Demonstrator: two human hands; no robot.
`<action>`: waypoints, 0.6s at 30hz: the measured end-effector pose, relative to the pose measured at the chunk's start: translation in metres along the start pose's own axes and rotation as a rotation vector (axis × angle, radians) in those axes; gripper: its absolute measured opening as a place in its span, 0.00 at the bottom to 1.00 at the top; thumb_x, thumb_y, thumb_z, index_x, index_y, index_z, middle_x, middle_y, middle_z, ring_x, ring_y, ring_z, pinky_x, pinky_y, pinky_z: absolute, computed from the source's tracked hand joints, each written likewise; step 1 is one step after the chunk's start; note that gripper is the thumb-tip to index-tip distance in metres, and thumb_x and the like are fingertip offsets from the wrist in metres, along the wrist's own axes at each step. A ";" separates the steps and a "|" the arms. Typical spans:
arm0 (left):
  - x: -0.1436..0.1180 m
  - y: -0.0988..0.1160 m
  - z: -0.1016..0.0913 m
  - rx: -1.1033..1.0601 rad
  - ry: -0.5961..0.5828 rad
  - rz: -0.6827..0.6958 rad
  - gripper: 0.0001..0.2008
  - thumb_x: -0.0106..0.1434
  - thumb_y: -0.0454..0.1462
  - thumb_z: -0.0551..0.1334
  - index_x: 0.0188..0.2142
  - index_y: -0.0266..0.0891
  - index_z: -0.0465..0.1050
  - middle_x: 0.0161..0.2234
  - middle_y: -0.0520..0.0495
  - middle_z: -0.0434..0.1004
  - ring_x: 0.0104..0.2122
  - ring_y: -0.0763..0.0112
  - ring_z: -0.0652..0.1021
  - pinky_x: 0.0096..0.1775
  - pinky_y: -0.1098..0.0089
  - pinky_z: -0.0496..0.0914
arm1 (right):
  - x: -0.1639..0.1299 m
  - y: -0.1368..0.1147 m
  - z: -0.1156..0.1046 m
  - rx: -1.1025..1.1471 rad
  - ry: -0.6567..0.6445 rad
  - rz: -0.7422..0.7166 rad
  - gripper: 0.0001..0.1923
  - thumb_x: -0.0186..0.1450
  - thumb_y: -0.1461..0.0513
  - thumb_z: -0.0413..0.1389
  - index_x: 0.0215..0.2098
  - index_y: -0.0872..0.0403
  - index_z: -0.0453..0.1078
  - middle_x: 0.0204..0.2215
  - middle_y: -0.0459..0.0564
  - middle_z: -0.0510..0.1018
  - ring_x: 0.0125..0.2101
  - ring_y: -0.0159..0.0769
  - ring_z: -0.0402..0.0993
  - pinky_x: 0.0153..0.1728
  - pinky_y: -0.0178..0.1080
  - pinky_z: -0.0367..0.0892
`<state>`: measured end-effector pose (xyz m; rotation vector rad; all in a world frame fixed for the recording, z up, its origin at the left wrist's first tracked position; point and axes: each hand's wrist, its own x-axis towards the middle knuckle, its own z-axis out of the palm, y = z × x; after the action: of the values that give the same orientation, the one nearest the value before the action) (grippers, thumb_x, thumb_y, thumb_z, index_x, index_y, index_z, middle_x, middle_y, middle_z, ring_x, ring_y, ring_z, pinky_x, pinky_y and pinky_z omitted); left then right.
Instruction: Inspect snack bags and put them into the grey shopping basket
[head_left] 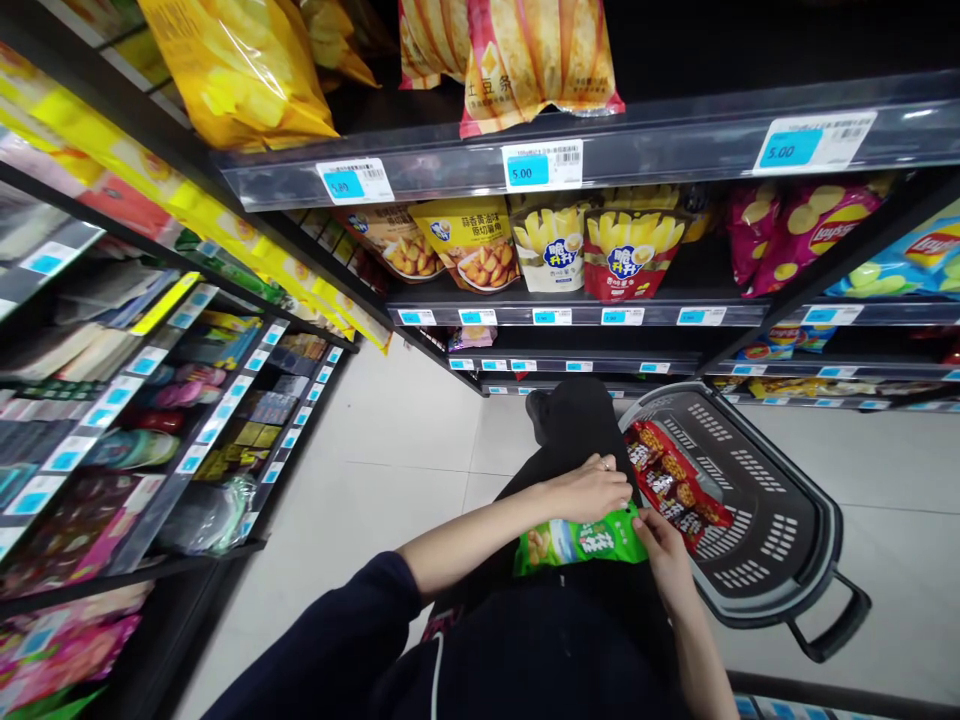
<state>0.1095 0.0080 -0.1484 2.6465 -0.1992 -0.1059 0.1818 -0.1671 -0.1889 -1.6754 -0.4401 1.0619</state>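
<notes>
Green snack bag point(581, 540), glossy crinkled plastic, flat and roughly rectangular, sits low centre of the frame, held over the person's dark-clothed lap. Left hand point(592, 488) lies on its upper edge, fingers curled down over the top, ring visible on one finger. Right hand point(664, 555) is at the bag's right end, thumb and fingers pinched on that edge. Both hands closed on the bag; it hangs between them, just beside the basket rim.

Shopping basket point(780, 520), dark grey hard plastic with slotted perforated walls and a black handle sticking out lower right, stands on the floor at centre right. Inside it lie red snack packets point(671, 480), shiny, printed with brown nuggets, leaning along the left wall, close to the right hand.

Floor point(405, 440) is pale smooth tile with thin grout lines, an aisle running up the middle of the frame. Store shelving all around: dark metal shelves with clear plastic strips and blue-white price tags point(541, 166). Upper centre has a yellow-red bag point(540, 60) of potato sticks, below it chip bags point(592, 250) in yellow, white and red. Upper right, pink and blue crisp bags point(810, 225). Left shelves point(150, 400) carry small mixed items, blurred.
</notes>
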 end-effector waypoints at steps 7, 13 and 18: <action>-0.005 0.017 0.014 -0.055 0.048 -0.336 0.11 0.64 0.40 0.53 0.31 0.38 0.70 0.40 0.44 0.61 0.40 0.62 0.62 0.41 0.60 0.61 | 0.017 0.002 -0.007 -0.117 -0.103 0.010 0.17 0.57 0.49 0.53 0.26 0.55 0.65 0.19 0.45 0.67 0.22 0.32 0.61 0.22 0.33 0.55; -0.008 0.029 0.015 -0.113 0.186 -0.474 0.09 0.59 0.39 0.60 0.36 0.36 0.65 0.44 0.41 0.61 0.45 0.59 0.65 0.45 0.59 0.63 | 0.022 0.009 0.000 -0.215 -0.010 -0.014 0.17 0.57 0.50 0.52 0.21 0.54 0.62 0.16 0.42 0.62 0.20 0.31 0.58 0.21 0.33 0.52; -0.011 0.023 0.007 -0.389 0.056 -0.738 0.30 0.50 0.45 0.67 0.48 0.35 0.60 0.40 0.41 0.71 0.38 0.58 0.74 0.37 0.64 0.67 | 0.011 0.000 0.003 -0.101 0.040 -0.055 0.19 0.59 0.48 0.51 0.20 0.53 0.59 0.16 0.41 0.57 0.19 0.29 0.54 0.21 0.32 0.51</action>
<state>0.0952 -0.0138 -0.1432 2.1997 0.7469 -0.2770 0.1848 -0.1575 -0.1941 -1.7603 -0.5182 0.9776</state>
